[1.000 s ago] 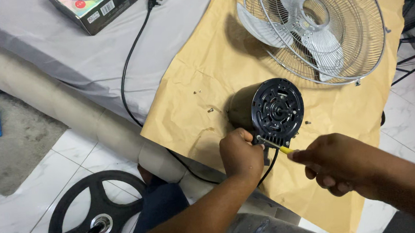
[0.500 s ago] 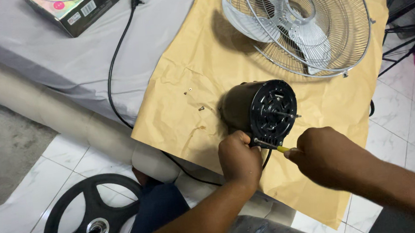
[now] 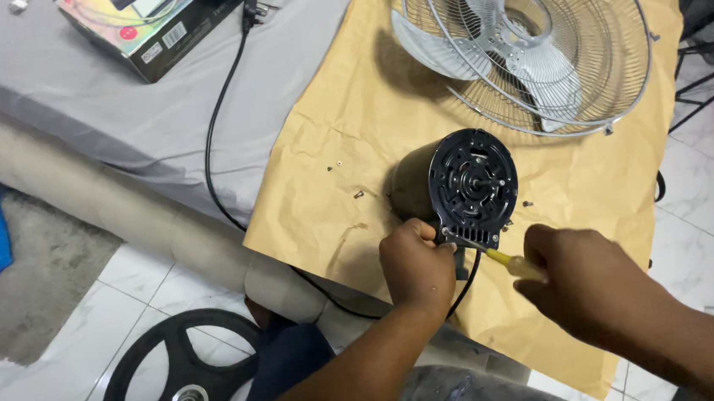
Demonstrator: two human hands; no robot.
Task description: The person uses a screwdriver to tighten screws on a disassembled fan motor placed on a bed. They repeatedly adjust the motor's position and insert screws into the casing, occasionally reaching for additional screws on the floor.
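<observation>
My left hand (image 3: pixel 417 264) stays clenched on the lower edge of the black fan motor (image 3: pixel 458 184), which lies on its side on the brown paper (image 3: pixel 344 142) over the desk. My right hand (image 3: pixel 588 280) still grasps the yellow-handled screwdriver (image 3: pixel 497 257), tip at the motor's bottom rim. View has drifted; the fan cage (image 3: pixel 531 42) sits behind, so work's holding on that same spot.

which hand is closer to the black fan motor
Left. The left hand touches the black fan motor at its lower edge; the right hand is off to its lower right, holding a screwdriver.
</observation>
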